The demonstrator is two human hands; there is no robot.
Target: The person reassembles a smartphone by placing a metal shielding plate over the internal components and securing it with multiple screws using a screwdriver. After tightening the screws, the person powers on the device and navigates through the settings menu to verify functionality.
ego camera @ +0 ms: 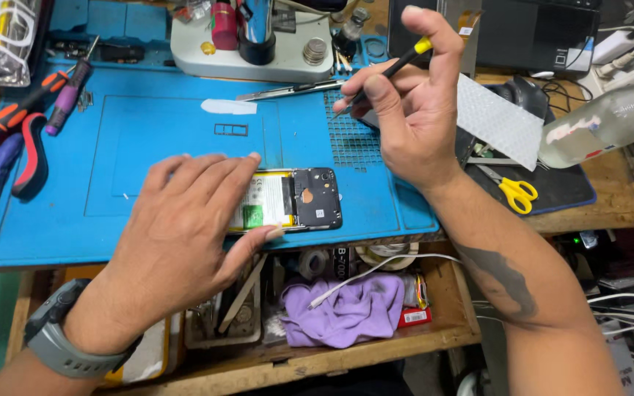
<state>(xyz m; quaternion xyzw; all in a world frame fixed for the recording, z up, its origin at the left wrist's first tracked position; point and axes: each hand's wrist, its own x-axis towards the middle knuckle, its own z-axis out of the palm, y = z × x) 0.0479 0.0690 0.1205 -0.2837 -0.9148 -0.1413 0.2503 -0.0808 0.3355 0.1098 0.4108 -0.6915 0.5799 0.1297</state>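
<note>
An opened phone [299,199] with its back cover off lies on the blue work mat [148,139], showing a white battery and a black inner frame. My left hand [185,227] lies flat over the phone's left half, pressing it down. My right hand [412,103] is raised above and to the right of the phone. It grips a thin black tool with a yellow end [398,66], held like a pen with its tip pointing down-left.
Pliers and screwdrivers [23,125] lie at the mat's left. A white stand base [258,51] sits at the back, metal tweezers [288,91] in front of it. Yellow scissors [515,192] and a white mesh strip [497,117] lie right. An open drawer with a purple cloth [346,308] is below.
</note>
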